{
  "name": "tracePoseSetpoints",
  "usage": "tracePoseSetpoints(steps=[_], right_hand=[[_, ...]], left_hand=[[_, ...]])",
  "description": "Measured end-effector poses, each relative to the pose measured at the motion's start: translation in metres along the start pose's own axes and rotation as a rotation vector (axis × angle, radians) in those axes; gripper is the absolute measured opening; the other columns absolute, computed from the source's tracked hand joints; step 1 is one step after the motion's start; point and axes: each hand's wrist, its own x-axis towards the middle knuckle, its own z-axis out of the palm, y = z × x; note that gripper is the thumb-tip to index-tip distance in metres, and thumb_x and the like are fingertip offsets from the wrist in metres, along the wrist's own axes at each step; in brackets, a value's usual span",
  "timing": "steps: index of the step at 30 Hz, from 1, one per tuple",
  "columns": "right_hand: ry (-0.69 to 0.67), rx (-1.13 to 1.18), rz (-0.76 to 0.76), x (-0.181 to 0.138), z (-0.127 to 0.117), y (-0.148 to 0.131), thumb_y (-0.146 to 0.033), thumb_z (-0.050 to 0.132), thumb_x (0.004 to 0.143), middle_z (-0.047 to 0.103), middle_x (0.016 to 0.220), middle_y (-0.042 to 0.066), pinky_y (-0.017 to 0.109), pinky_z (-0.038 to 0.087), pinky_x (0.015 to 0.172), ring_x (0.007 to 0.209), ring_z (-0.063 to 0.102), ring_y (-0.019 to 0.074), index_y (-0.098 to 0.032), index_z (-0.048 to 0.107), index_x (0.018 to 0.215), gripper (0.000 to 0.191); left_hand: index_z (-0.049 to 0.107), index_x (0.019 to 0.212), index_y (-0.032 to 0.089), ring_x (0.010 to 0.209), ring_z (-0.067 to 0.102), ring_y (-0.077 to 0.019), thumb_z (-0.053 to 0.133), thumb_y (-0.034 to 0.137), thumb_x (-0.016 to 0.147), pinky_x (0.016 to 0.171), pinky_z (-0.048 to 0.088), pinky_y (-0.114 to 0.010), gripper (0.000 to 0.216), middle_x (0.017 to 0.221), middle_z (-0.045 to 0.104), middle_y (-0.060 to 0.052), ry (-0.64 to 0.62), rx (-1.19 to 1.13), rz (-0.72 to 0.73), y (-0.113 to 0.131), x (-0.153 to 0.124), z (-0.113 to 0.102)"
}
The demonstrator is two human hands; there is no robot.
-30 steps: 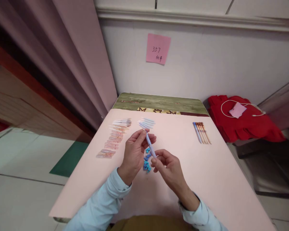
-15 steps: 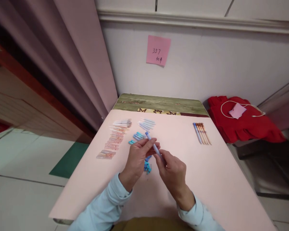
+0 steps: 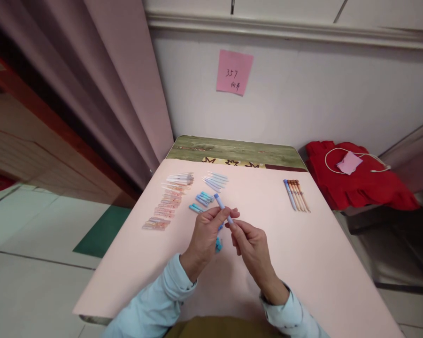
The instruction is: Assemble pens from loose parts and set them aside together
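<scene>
Over the middle of the table, a blue pen slants with its darker blue end pointing up and away. My left hand is closed, pinching the pen between thumb and fingers near its middle. The fingers of my right hand grip its lower end, close to the left fingertips, and hide that end. Beneath the hands lie small blue pieces, partly covered. Just beyond my left hand are short blue barrels. Slim pale-blue tapered pieces lie behind these.
Rows of clear and pinkish pen parts run along the table's left side. At the right is a neat row of pens, one blue and several brown-topped. A red cloth-covered seat with a white cable stands beside the table.
My right hand has slid up the pen towards my left hand, so less of the barrel shows. The pen has shifted slightly, and both hands still hold it.
</scene>
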Motion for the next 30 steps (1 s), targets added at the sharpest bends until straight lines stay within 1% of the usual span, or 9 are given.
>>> tracePoseSetpoints(steps=[3,6,9,13,18,23,26,27,30], right_hand=[[0.021,-0.062,-0.012,-0.001,-0.001,0.007,-0.044,0.056,0.094,0.059,0.058,-0.002,0.021,0.041,0.047,0.046,0.051,0.0107,-0.019,0.070,0.094,0.029],[0.053,-0.247,-0.087,-0.004,-0.002,0.012,-0.042,0.059,0.092,0.062,0.059,-0.002,0.021,0.041,0.051,0.049,0.054,0.0115,-0.020,0.069,0.093,0.024],[0.061,-0.350,-0.147,-0.006,-0.001,0.011,-0.038,0.057,0.093,0.064,0.061,-0.001,0.022,0.041,0.054,0.051,0.056,0.0122,-0.021,0.070,0.096,0.022],[0.034,-0.267,-0.146,-0.008,0.005,0.006,-0.036,0.051,0.097,0.063,0.065,0.001,0.023,0.044,0.057,0.056,0.058,0.0135,-0.020,0.072,0.101,0.027],[-0.032,-0.041,-0.037,-0.010,0.016,0.007,-0.039,0.046,0.099,0.052,0.055,-0.003,0.022,0.040,0.049,0.046,0.048,0.0102,-0.019,0.071,0.084,0.035],[-0.110,-0.020,-0.062,-0.004,0.017,0.008,-0.040,0.051,0.097,0.060,0.060,-0.002,0.022,0.044,0.050,0.048,0.053,0.0104,-0.020,0.071,0.091,0.029],[-0.210,-0.088,-0.058,0.008,0.002,0.015,-0.042,0.047,0.098,0.067,0.067,0.000,0.023,0.048,0.055,0.054,0.062,0.0125,-0.021,0.072,0.091,0.034],[-0.188,-0.141,-0.046,0.013,-0.005,0.021,-0.043,0.046,0.098,0.070,0.070,0.001,0.023,0.049,0.057,0.057,0.065,0.0135,-0.021,0.073,0.092,0.035],[0.039,-0.380,-0.038,0.027,-0.026,0.044,-0.040,0.054,0.093,0.073,0.076,0.003,0.026,0.049,0.061,0.062,0.067,0.0164,-0.022,0.074,0.095,0.026]], left_hand=[[0.075,0.092,0.015,0.069,0.066,-0.0168,0.077,0.041,0.076,0.059,0.050,-0.027,0.031,0.092,0.075,-0.010,0.025,-0.018,-0.041,0.003,0.002,-0.003],[0.075,0.097,0.015,0.085,0.070,-0.0197,0.079,0.038,0.074,0.075,0.053,-0.029,0.033,0.089,0.075,-0.008,0.106,-0.037,0.018,0.012,0.008,-0.008],[0.075,0.086,0.013,0.087,0.071,-0.0218,0.080,0.036,0.072,0.083,0.053,-0.033,0.028,0.084,0.073,-0.008,0.151,-0.030,0.064,0.020,0.012,-0.012],[0.074,0.081,0.013,0.081,0.071,-0.0212,0.081,0.035,0.071,0.078,0.054,-0.033,0.025,0.079,0.071,-0.006,0.170,-0.086,0.065,0.018,0.012,-0.014],[0.071,0.083,0.013,0.084,0.071,-0.0223,0.080,0.039,0.072,0.078,0.053,-0.033,0.029,0.080,0.073,-0.007,0.220,-0.114,0.073,0.012,0.008,-0.012],[0.069,0.105,0.014,0.087,0.071,-0.0232,0.071,0.046,0.082,0.082,0.053,-0.038,0.039,0.089,0.074,-0.011,0.141,-0.142,0.040,0.005,-0.002,-0.013],[0.068,0.101,0.014,0.079,0.070,-0.0208,0.074,0.042,0.079,0.078,0.055,-0.037,0.036,0.091,0.073,-0.011,0.124,-0.155,-0.007,0.004,-0.006,-0.027],[0.068,0.102,0.014,0.073,0.069,-0.0187,0.075,0.042,0.078,0.074,0.055,-0.036,0.037,0.090,0.073,-0.009,0.161,-0.151,0.003,0.006,-0.006,-0.034],[0.068,0.108,0.015,0.053,0.057,-0.0096,0.073,0.046,0.079,0.054,0.048,-0.024,0.043,0.072,0.065,-0.001,0.313,-0.080,0.097,0.014,-0.006,-0.061]])
